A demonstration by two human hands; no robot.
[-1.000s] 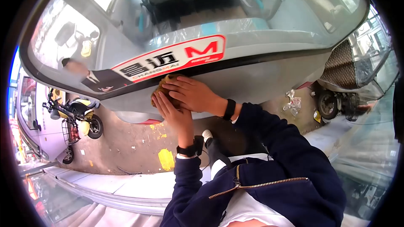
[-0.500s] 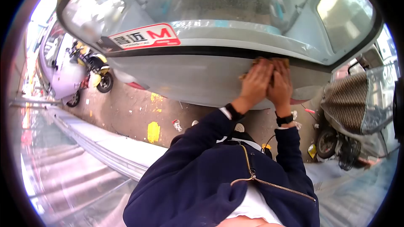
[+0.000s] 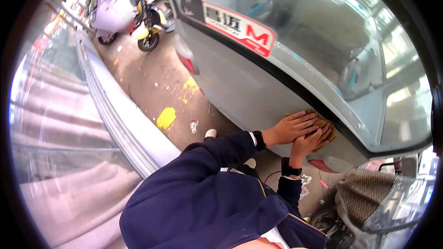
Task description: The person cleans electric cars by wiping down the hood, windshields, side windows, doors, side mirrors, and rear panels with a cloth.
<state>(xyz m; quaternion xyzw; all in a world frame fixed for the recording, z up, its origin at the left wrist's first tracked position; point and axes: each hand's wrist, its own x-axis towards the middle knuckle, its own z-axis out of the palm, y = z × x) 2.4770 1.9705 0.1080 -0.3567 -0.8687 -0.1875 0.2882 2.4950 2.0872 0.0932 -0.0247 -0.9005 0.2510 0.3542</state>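
Note:
A brownish-yellow cloth (image 3: 333,133) lies bunched against the grey rear panel (image 3: 240,83) of a small vehicle, just under the black window seal. My left hand (image 3: 295,127) presses its long fingers over the cloth's upper left part. Partly beneath and beside it, my right hand (image 3: 310,144) holds the cloth's right side, fingers bent over it. The two hands touch and overlap, so the cloth's middle is hidden. Above them is the large rear window (image 3: 318,41), with a red and white sticker (image 3: 240,30) at its lower left.
A tail light (image 3: 323,165) sits just below my right hand, another (image 3: 187,60) at the panel's far end. A scooter with a woven cover (image 3: 367,193) stands close at lower right. A metal-framed ledge (image 3: 106,106) runs along my left. A yellow scooter (image 3: 150,23) is parked farther back.
Both hands and the cloth have slid right along the panel toward the right tail light. My view has turned, so the vehicle now slants down to the right.

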